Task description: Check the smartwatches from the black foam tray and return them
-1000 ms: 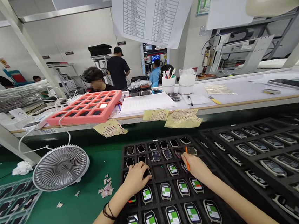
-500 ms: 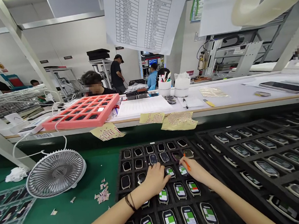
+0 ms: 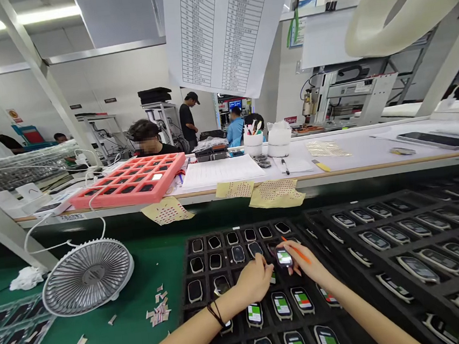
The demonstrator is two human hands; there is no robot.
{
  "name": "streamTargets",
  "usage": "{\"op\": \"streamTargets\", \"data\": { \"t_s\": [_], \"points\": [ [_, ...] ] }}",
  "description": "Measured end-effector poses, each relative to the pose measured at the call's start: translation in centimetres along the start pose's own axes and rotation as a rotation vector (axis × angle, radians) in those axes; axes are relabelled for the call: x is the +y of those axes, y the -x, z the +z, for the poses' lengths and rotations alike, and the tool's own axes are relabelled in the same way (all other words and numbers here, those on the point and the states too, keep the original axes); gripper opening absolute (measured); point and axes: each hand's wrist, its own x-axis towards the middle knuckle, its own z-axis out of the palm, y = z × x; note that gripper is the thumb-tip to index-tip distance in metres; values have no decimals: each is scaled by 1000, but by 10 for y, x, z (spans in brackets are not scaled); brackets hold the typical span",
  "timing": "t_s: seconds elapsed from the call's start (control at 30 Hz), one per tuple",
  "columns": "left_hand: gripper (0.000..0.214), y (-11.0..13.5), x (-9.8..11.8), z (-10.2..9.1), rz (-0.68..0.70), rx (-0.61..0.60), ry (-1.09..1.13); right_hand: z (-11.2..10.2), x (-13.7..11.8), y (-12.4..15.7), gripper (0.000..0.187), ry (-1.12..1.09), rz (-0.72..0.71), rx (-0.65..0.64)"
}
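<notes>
A black compartment tray (image 3: 197, 234) in front of me holds several small watch bodies, the nearer ones with green and white stickers on their screens. My right hand (image 3: 305, 264) is closed on one watch body (image 3: 283, 257), lifted just above the tray, and an orange pen (image 3: 297, 250) lies between its fingers. My left hand (image 3: 255, 280) rests on the tray's middle rows with its fingertips pinched at the lifted watch's left edge. What those fingertips hold is too small to make out.
A second black tray (image 3: 382, 206) of watch bodies lies to the right. A small white fan (image 3: 87, 276) and paper scraps (image 3: 158, 311) sit on the green mat at left. Behind, a raised shelf carries a pink tray (image 3: 130, 195), papers and cups. Other people work beyond it.
My left hand slid right across the tray to meet my right hand. My right hand lifted one watch body out of its pocket, and the pen tilted sideways.
</notes>
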Motion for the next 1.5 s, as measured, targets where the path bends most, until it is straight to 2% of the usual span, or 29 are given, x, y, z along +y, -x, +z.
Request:
{"op": "streamTargets", "data": {
  "t_s": [0.1, 0.23, 0.33, 0.43, 0.53, 0.67, 0.73, 0.87, 1.0, 1.17, 1.5],
  "points": [
    [47, -1, -2, -6, 58, -106, 80, 5, -14, -7, 45, -200, 13, 48],
    [65, -12, -16, -17, 200, -336, 190, 20, -34, -19, 41, -364, 19, 68],
    [75, -15, -33, -17, 172, -378, 378, 34, -41, -28, 40, -429, 0, 90],
    [70, -9, -50, -15, 103, -264, 640, 43, -37, -32, 38, -463, -3, 95],
    [69, 2, -63, -17, 61, -112, 901, 47, -28, -30, 41, -452, 9, 42],
    [64, 8, -71, -24, 37, 52, 1184, 49, -17, -27, 44, -397, -8, -48],
    [62, 7, -72, -25, -26, 84, 1250, 50, -14, -26, 44, -367, -16, -85],
    [51, 4, -73, -21, -155, 71, 1263, 54, -11, -25, 36, -299, -22, -108],
    [48, 4, -68, -21, -152, 157, 1167, 55, -11, -22, 28, -281, -29, -112],
    [43, 10, -59, -28, -164, 227, 1087, 53, -9, -21, 29, -286, -72, -181],
    [45, 12, -59, -29, -23, 230, 1051, 54, -9, -17, 30, -238, -115, -218]
  ]
}}
